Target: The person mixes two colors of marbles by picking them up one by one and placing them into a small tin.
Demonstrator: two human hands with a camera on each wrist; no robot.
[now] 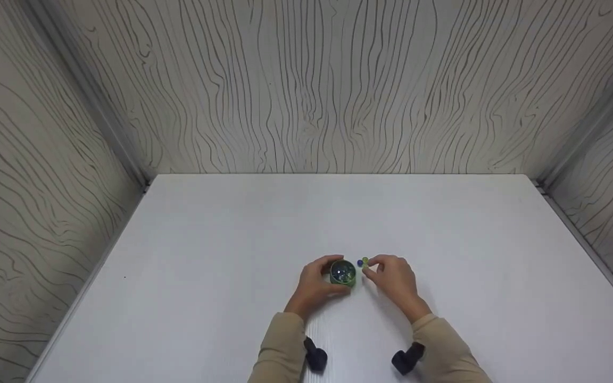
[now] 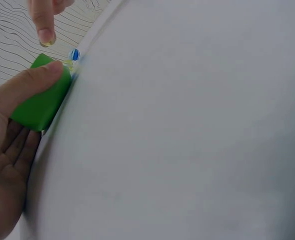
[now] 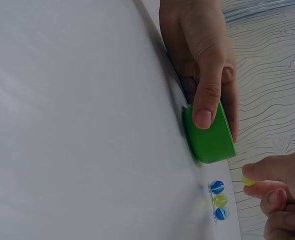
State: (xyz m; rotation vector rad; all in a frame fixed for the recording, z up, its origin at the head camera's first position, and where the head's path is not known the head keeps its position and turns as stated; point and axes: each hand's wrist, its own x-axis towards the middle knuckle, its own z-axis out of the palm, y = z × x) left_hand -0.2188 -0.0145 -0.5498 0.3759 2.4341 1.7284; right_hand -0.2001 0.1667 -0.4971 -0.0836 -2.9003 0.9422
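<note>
My left hand (image 1: pixel 316 283) grips a small green cup (image 3: pixel 213 142) standing on the white table, thumb on the near side and fingers round the far side. Dark, glassy contents show inside the cup in the head view, probably marbles. Just right of the cup, my right hand (image 1: pixel 396 277) pinches a yellow marble (image 3: pixel 248 181) between thumb and index finger, held above the tabletop. On the table below those fingertips lie two blue marbles (image 3: pixel 217 187) and a yellow-green marble (image 3: pixel 220 200), close together in a row in the right wrist view.
The white table (image 1: pixel 221 229) stretches out to both sides and behind the hands. Walls with a wood-grain pattern (image 1: pixel 306 90) stand at the back and both sides. Black wrist devices (image 1: pixel 315 357) hang from both beige sleeves (image 1: pixel 280 346).
</note>
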